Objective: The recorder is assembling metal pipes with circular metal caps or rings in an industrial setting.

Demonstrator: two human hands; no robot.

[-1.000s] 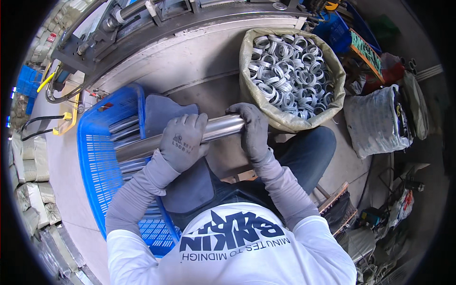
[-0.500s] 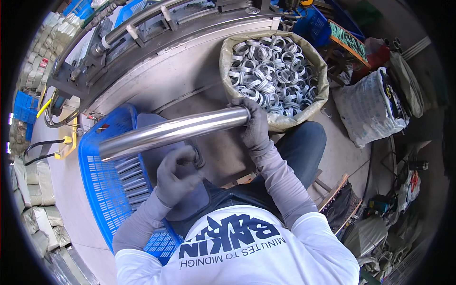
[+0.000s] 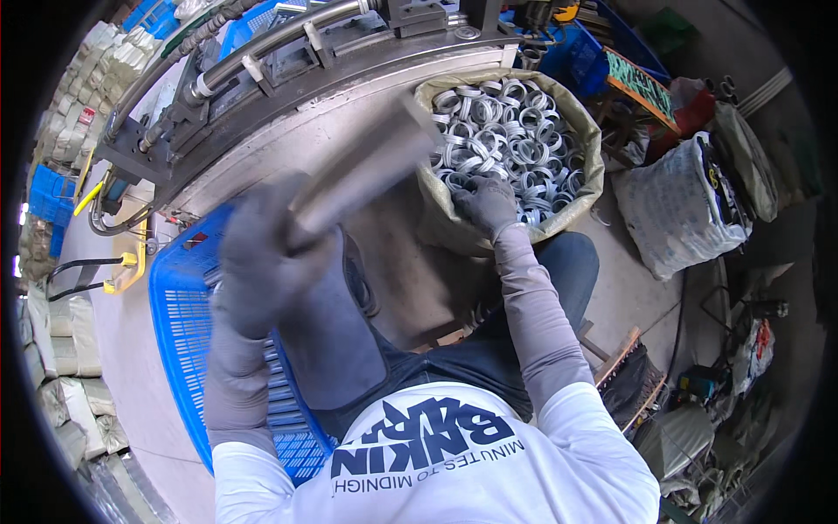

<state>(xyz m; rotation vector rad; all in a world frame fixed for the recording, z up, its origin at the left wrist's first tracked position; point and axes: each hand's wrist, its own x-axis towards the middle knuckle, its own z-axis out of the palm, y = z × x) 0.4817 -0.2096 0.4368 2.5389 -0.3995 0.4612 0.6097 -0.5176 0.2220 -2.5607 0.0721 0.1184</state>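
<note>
My left hand [image 3: 262, 253], in a grey glove and smeared by motion, is closed round the near end of a shiny metal tube [image 3: 371, 175]. The tube slants up and away to the right, its far end raised near the sack's left rim. My gloved right hand [image 3: 489, 206] is inside a pale woven sack [image 3: 587, 196] full of metal rings [image 3: 524, 131]. Its fingers are bent down among the rings at the near side; what they hold, if anything, is hidden. Several more tubes [image 3: 284, 393] lie in a blue plastic basket [image 3: 179, 336], partly behind my left arm.
A dark metal machine frame with rods [image 3: 305, 74] runs along the far side. A white woven bag [image 3: 676, 205] stands on the right, beyond the ring sack. A grey pad [image 3: 345, 367] lies over my left leg. Wrapped bundles [image 3: 65, 349] are stacked at far left.
The tube has passed from my right hand to my left and swung its far end up. My right hand has let go and moved right into the rings.
</note>
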